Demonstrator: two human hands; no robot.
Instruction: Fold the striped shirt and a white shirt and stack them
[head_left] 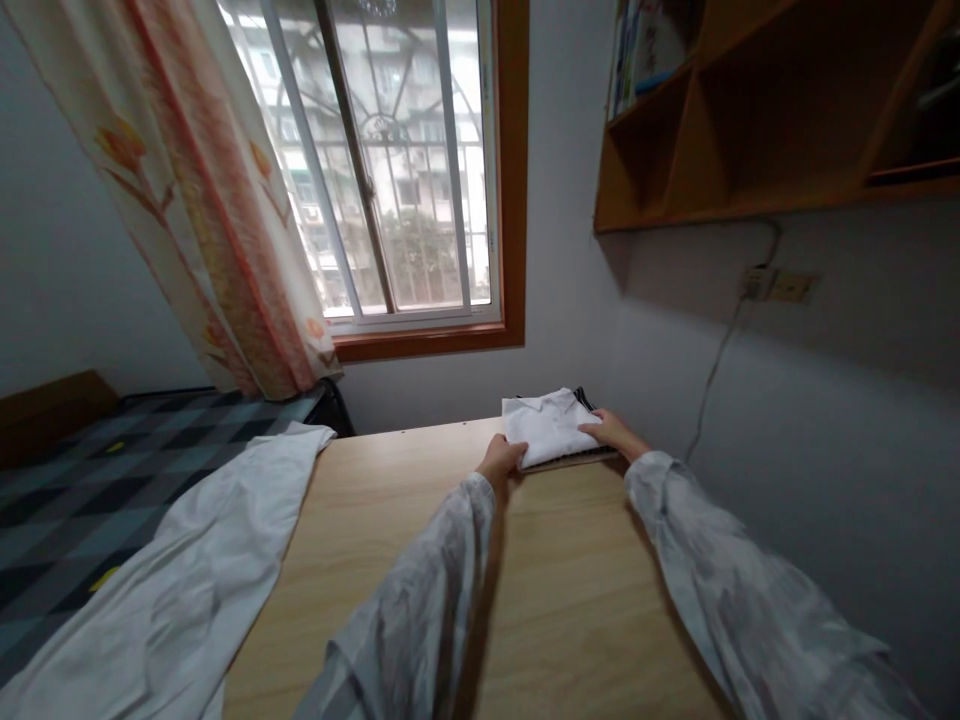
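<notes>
Both hands rest on the folded white shirt (550,424) at the counter's (465,560) far right corner: left grip (501,459) clamped on its near left edge, right grip (611,431) flat, fingers apart. A loose white garment (202,570) hangs over the counter's left edge.

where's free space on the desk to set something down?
Bare wood across the middle and near part of the desk, between the loose white garment at its left edge and the wall. Crowded only at the far right corner: both hands, left and right, on the folded white shirt.
</notes>
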